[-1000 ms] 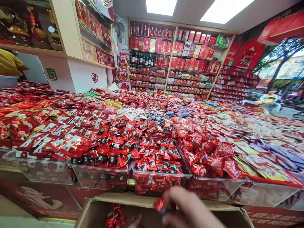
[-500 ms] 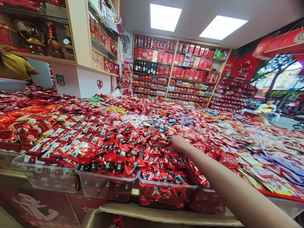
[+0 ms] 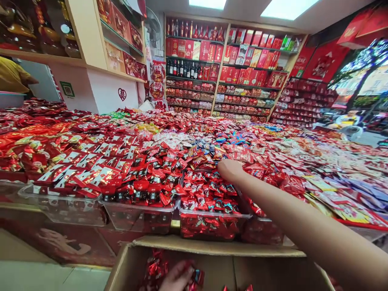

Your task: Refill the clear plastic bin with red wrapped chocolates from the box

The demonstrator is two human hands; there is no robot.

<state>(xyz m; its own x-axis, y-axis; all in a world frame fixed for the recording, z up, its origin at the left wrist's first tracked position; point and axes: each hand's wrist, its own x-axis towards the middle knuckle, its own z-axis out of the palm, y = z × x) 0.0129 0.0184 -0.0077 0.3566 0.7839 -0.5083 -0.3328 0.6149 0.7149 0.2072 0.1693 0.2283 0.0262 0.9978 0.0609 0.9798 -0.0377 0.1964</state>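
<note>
My right hand (image 3: 229,169) reaches far over the display, knuckles up, resting on red wrapped candies at the back of a clear plastic bin (image 3: 212,220); its fingers are hidden among the wrappers. My left hand (image 3: 177,277) is down inside an open cardboard box (image 3: 218,247) at the bottom edge, fingers curled around red foil candies (image 3: 194,279). More red candies (image 3: 156,266) lie in the box beside it.
A wide counter is heaped with red, gold and blue wrapped sweets in clear bins (image 3: 66,212). Shelves of red gift boxes and bottles (image 3: 218,68) line the back wall. A person in a yellow shirt (image 3: 12,79) stands far left. A street opening is at the right.
My right hand went from above the box, holding a red candy, out onto the candy bin. The left hand has come into view in the box, holding candies. The camera tilted down.
</note>
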